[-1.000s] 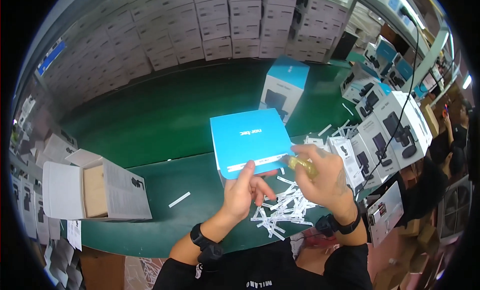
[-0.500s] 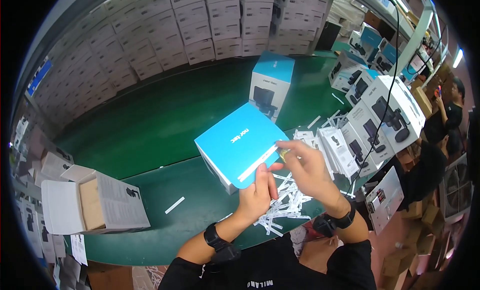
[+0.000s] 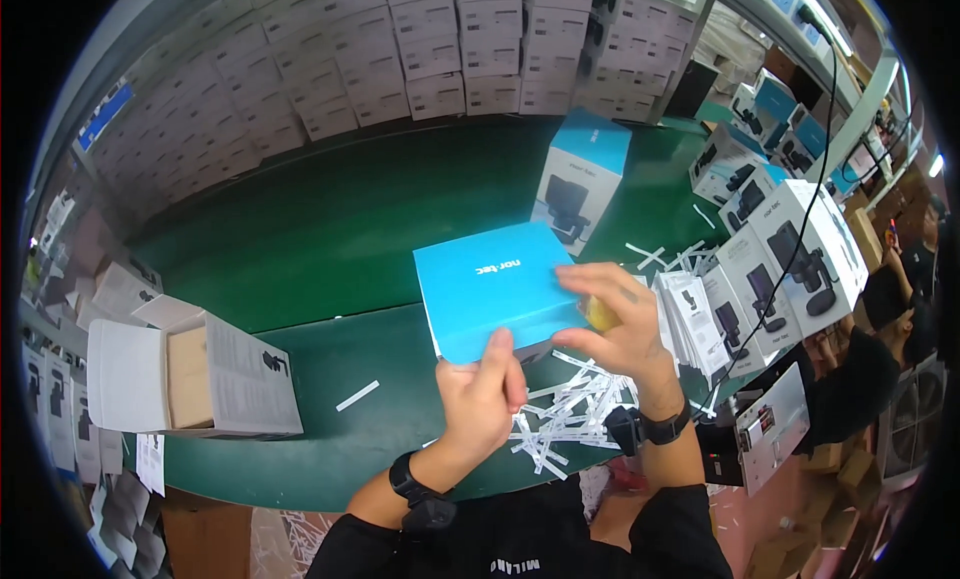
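Observation:
I hold a blue-topped carton [image 3: 495,284] above the green table [image 3: 340,219], just in front of me. My left hand [image 3: 487,399] grips its near edge from below, thumb up against the side. At the carton's right edge my right hand [image 3: 615,324] curls around a small yellow object [image 3: 600,314], its fingers resting on the blue face. Both wrists wear dark watches.
White paper strips [image 3: 565,419] litter the table under my hands. An open white carton [image 3: 185,374] lies at the left. Another blue-and-white box [image 3: 580,179] stands behind. Flat and upright printed boxes [image 3: 760,269] crowd the right; stacked white cartons [image 3: 420,69] line the back.
The blue carton has been turned and lifted closer, its blue face now more level. My right hand moved from the strips to the carton's right edge.

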Motion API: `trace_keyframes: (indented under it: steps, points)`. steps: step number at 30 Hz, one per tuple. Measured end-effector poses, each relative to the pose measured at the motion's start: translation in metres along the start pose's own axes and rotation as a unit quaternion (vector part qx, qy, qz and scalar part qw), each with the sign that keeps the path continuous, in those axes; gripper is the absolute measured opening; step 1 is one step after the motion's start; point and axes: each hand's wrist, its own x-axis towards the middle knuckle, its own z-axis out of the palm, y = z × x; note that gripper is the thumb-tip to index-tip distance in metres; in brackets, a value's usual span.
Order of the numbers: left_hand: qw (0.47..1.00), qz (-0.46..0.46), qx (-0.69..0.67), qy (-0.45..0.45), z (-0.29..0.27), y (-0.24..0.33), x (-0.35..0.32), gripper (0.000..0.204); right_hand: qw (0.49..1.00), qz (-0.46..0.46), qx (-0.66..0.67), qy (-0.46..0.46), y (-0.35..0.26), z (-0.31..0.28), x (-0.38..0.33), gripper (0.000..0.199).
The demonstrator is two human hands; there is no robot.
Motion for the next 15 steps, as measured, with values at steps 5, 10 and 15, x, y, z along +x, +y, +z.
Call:
trace_keyframes:
  steps: [5,10,15]
  points:
    - [0.995,0.040,-0.070,-0.051,-0.015,0.025,-0.007,0.024,0.997,0.008,0.024,0.066,0.002,0.017,0.003,0.039]
    - [0.802,0.444,0.400,0.002,-0.069,0.027,0.025,0.043,0.994,0.005,0.017,0.104,0.001,0.027,-0.006,0.033]
    - [0.843,0.404,0.344,-0.084,-0.066,0.010,0.043,0.040,0.992,0.027,0.050,0.116,0.008,0.030,-0.011,0.028]
